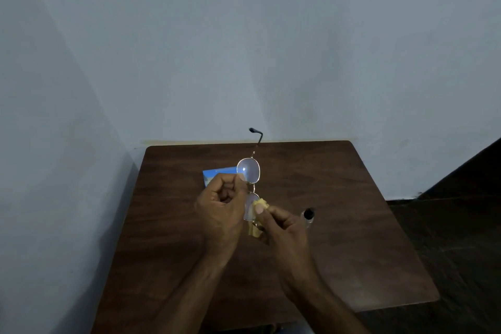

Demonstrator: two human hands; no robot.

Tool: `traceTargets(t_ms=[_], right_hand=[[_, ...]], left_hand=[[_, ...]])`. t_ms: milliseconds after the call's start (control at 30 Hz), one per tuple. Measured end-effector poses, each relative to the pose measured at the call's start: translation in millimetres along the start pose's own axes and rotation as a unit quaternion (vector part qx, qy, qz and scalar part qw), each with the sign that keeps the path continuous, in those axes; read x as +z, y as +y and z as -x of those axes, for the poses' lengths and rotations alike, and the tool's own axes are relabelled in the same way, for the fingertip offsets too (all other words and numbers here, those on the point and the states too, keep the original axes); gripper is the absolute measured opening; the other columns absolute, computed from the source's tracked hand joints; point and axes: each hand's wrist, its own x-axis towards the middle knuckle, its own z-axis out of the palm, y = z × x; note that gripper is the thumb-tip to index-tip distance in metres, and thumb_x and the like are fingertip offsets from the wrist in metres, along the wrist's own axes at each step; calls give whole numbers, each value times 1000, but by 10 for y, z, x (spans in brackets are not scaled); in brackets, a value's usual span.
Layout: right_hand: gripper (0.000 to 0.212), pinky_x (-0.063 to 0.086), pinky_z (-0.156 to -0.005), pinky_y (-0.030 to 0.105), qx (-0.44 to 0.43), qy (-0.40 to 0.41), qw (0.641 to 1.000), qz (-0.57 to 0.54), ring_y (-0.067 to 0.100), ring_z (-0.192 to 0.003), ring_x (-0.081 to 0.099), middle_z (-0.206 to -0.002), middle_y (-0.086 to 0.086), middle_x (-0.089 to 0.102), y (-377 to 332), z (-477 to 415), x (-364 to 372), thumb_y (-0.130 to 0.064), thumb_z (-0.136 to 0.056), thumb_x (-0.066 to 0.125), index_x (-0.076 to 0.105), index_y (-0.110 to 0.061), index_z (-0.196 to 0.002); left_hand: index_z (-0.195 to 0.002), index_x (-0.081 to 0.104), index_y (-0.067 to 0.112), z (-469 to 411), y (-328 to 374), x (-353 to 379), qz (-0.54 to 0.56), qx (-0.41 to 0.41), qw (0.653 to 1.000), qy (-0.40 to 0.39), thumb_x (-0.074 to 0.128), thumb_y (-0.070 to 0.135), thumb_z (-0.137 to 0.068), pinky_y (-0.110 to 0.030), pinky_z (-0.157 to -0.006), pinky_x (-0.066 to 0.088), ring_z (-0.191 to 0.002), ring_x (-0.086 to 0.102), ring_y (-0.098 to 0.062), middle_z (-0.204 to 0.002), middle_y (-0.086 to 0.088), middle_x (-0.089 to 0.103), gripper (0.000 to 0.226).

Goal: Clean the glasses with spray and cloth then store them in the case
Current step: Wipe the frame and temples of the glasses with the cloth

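Bare left hand [222, 199] sits just left of the glasses [249, 171], fingers curled into a loose fist, thumb and forefinger tips pinching the frame near the bridge; its forearm runs down from there toward the bottom edge of view. Bare right hand [283, 225] is just right of and below the glasses' nearer lens, fingers curled, thumb on top with the nail showing, pinching a cloth [262, 202] against that lens; its forearm angles away down and to the right. The hands are close together on either side of the glasses, forearms spreading apart below them.
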Motion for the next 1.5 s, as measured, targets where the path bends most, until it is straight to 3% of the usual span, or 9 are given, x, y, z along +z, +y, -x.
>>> traceTargets(t_ms=[167, 400, 600, 733, 900, 1033, 1300, 1400, 1500], right_hand=[[26, 51, -78, 46, 5, 4, 999, 36, 20, -80, 65, -82, 10, 74, 21, -2, -63, -29, -89, 75, 80, -4, -91], [14, 57, -89, 62, 7, -7, 999, 37, 45, -102, 73, -104, 22, 78, -30, -157, -116, -15, -96, 72, 81, -6, -102], [28, 53, -82, 45, 74, -41, 996, 26, 25, -89, 69, -99, 17, 78, 254, -49, -163, -33, -83, 78, 82, -9, -98], [14, 52, -73, 39, 46, 31, 993, 102, 16, -77, 65, -80, 10, 75, 589, -327, -332, -17, -91, 77, 80, -4, -88], [41, 45, -61, 34, 15, 18, 934, 357, 8, -55, 57, -58, 3, 66, 1146, -748, -674, -15, -100, 65, 67, -3, -60], [46, 45, -65, 34, 43, -25, 862, 505, 21, -67, 68, -70, 5, 73, 1428, -905, -839, -30, -106, 56, 71, -8, -68], [19, 53, -80, 37, 52, -72, 818, 569, 25, -93, 71, -98, 7, 77, 1589, -877, -1006, -24, -101, 62, 76, -11, -98], [11, 54, -83, 41, 20, 4, 875, 483, 24, -93, 69, -97, 8, 75, 1474, -812, -921, -15, -97, 66, 74, -8, -95], [13, 55, -72, 37, 74, 96, 974, 191, 23, -82, 70, -88, 14, 75, 1228, -715, -753, -12, -100, 65, 75, -4, -96]], left_hand=[[-74, 70, 4, -17, -33, 8, -3, -15, 1000, -6, 78, 7, -94, -26, -53, 43, -54, 56, -5, -60, 5, 66, 22], [-79, 70, -2, 72, -100, 9, 3, 7, 1000, -29, 77, 4, -94, -39, -58, 51, -62, 65, -34, -66, -16, 69, 18], [-85, 74, -3, -68, -295, -21, -2, -25, 999, -26, 75, 3, -95, -32, -62, 53, -66, 68, -20, -73, -11, 73, 11], [-85, 75, -2, -165, -539, -41, 6, -71, 993, -89, 74, 3, -96, -35, -66, 57, -70, 73, -25, -77, -15, 77, 12], [-81, 73, 3, -196, -776, 29, -1, -118, 971, -209, 73, 13, -98, -18, -58, 48, -55, 65, -2, -75, -10, 78, 20], [-79, 73, 16, -240, -925, 94, -11, -134, 949, -285, 73, 13, -98, -10, -56, 46, -51, 64, 6, -65, 13, 75, 19], [-87, 74, 4, -368, -1118, 68, -26, -121, 921, -370, 73, 15, -99, -12, -59, 49, -58, 67, 2, -70, 6, 77, 17], [-91, 76, 6, -432, -1178, 34, -43, -110, 902, -416, 73, 16, -100, -16, -63, 52, -65, 71, -4, -73, 6, 78, 14], [-88, 76, 18, -485, -1200, 9, -66, -79, 884, -456, 75, 20, -99, -19, -63, 56, -68, 74, -6, -76, 5, 79, 11]])
